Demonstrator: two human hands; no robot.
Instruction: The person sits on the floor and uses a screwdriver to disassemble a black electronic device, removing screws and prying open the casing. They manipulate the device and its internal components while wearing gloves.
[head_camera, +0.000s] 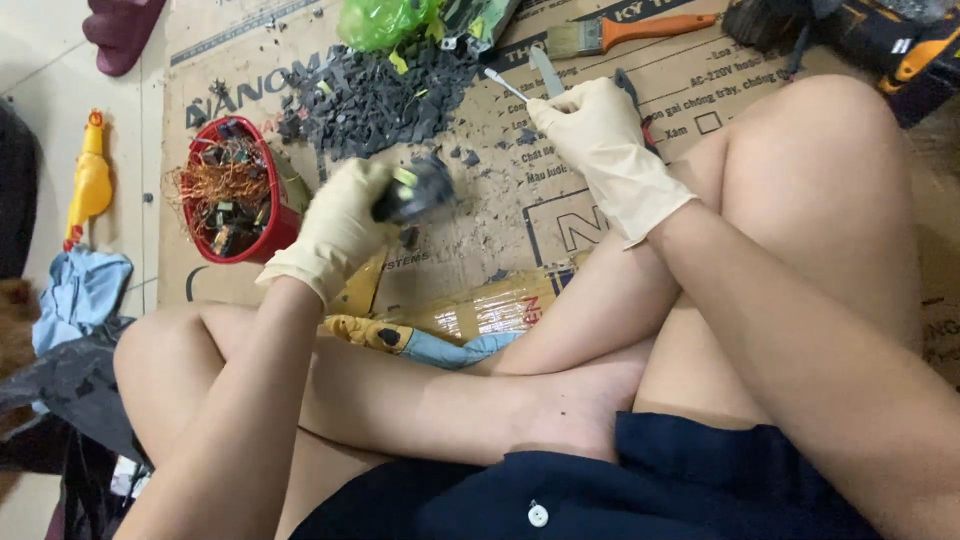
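Low over the cardboard (480, 220), the left hand (340, 225) grips a dark blurred part (420, 190), while the right hand (600, 140), just right of it, closes on a thin tool (505, 83) pointing up-left.

I am getting a single view, from the camera on the person's head, and it is looking steeply down and forward over the crossed legs (560, 380) filling the lower half of the frame. It is sitting close, within arm's reach of the cardboard sheet (500, 210) spreading across the upper half. The left hand (335, 225) is showing at centre left, the right hand (605, 150) at upper centre.
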